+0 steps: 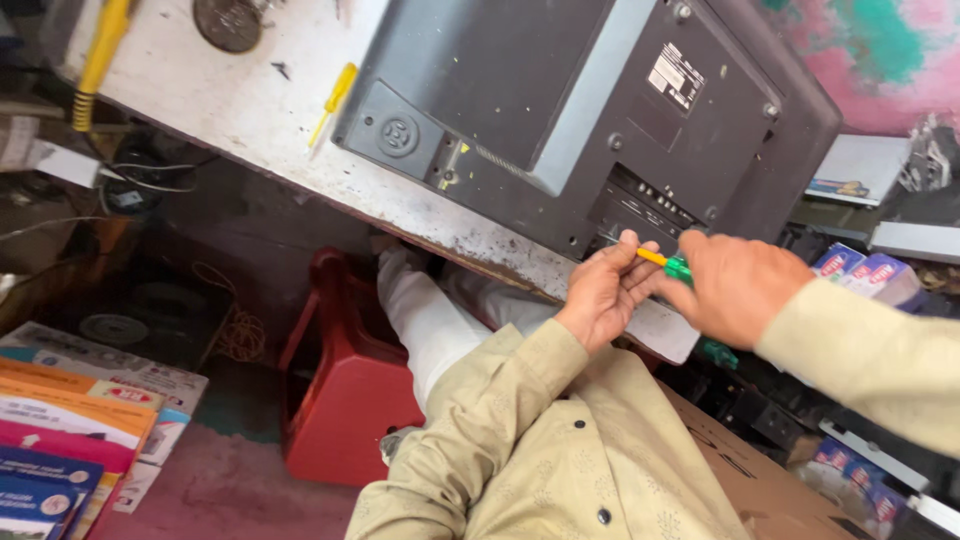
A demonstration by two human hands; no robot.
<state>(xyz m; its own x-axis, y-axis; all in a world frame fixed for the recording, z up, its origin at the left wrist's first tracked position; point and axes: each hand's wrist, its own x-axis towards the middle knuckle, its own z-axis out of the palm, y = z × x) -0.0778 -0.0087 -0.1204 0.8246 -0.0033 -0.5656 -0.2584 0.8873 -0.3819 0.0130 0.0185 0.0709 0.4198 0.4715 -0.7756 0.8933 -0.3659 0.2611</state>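
A flat-screen television (pixel 560 110) lies face down on a worn white workbench (pixel 250 110), its dark grey back panel up. My right hand (pixel 735 285) grips the green handle of a screwdriver (pixel 672 264) with a yellow shaft at the panel's lower edge. My left hand (pixel 605 290) pinches the yellow shaft near its tip, next to the port strip (pixel 650 205). Both hands sit at the bench's near edge. Beige sleeves cover both arms.
A small yellow screwdriver (pixel 333 100) lies on the bench left of the television. A yellow-handled tool (pixel 98 60) and a round metal disc (pixel 228 22) lie at the far left. A red plastic stool (pixel 345 380) stands below. Colourful boxes (pixel 70 430) are stacked on the floor.
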